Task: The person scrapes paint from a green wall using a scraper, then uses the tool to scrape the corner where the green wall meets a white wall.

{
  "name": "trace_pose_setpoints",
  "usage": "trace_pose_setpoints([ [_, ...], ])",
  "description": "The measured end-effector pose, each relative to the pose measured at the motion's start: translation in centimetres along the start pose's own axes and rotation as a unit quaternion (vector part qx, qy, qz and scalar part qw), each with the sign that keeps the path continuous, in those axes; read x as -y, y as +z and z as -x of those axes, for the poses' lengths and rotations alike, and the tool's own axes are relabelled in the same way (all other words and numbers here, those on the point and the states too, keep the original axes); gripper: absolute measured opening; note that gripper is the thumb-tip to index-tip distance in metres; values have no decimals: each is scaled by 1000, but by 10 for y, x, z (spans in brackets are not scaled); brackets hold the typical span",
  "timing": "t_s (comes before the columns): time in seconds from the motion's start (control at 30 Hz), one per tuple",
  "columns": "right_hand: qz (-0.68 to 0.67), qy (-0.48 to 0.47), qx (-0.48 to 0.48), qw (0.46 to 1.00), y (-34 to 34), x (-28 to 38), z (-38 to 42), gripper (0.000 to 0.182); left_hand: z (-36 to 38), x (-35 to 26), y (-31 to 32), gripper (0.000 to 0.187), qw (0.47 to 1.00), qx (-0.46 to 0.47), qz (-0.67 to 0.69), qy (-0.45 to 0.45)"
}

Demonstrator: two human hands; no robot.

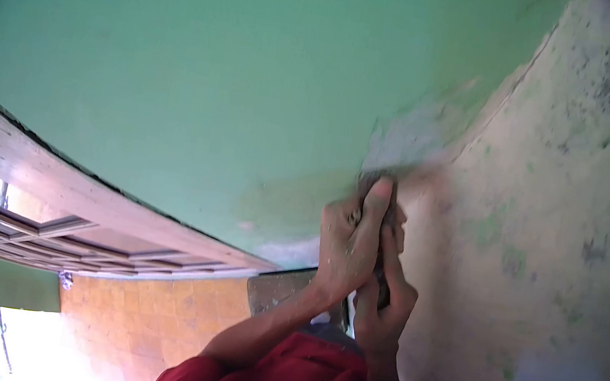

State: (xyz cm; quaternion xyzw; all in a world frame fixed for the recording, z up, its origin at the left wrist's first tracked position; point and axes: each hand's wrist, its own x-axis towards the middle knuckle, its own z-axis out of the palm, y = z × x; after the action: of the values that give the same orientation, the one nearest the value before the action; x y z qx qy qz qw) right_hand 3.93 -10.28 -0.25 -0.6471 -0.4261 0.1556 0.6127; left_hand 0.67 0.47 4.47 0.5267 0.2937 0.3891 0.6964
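Both my hands are closed round a dark, long tool whose kind I cannot tell, pressed in close to the wall. My left hand is the upper one, its thumb stretched along the tool and a ring on one finger. Just below and to the right, my right hand wraps the lower end. Most of the tool is hidden by the fingers. Right above the fingertips, a bare greyish patch with ragged edges breaks the green wall paint.
A pale, blotchy surface fills the right side, meeting the green along a cracked line. On the left runs a pinkish-white frame with a paned panel. Orange floor tiles and a dark brown flat thing lie below.
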Motion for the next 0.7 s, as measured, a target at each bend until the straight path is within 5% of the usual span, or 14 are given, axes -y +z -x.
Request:
trace_pose_setpoints([
  [0.7,-5,-11,-7,1000,-3,11,-8,52,-1,-16,8,55,1000,-7,20,10],
])
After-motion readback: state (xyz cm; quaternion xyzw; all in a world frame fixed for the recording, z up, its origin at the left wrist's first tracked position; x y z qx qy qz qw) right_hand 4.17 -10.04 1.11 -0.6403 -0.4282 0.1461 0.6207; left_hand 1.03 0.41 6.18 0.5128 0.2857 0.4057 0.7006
